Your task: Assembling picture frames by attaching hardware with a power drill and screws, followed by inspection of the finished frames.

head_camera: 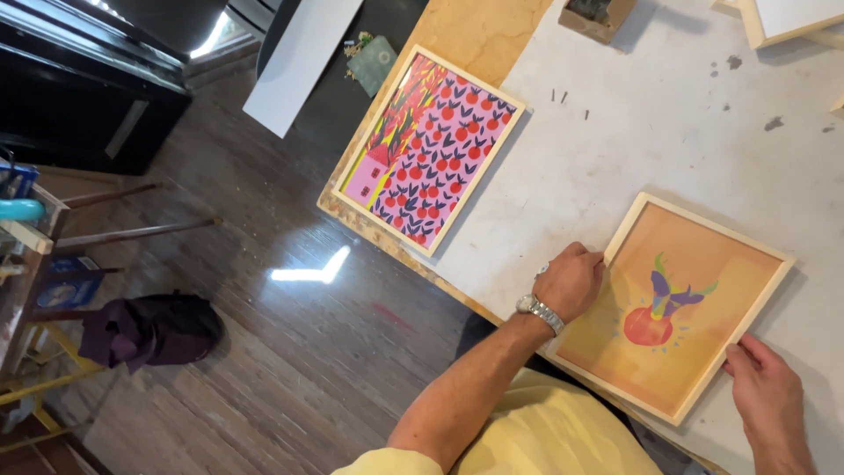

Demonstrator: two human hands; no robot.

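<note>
A wood-framed orange picture (703,264) with a red fruit and purple leaves lies flat on the white tabletop (633,149). My left hand (571,281), with a metal watch on the wrist, grips the frame's left edge with curled fingers. My right hand (765,387) holds the frame's lower right edge, thumb on the wooden rim. A second framed picture (428,145), pink with red fruits and dark leaves, lies further off at the table's edge, untouched.
Small nails (559,96) lie loose on the table beyond the pictures. A wooden box (596,16) and another frame corner (782,22) sit at the far side. A white board (299,57) leans nearby. On the wood floor are a dark bag (154,330) and a stool.
</note>
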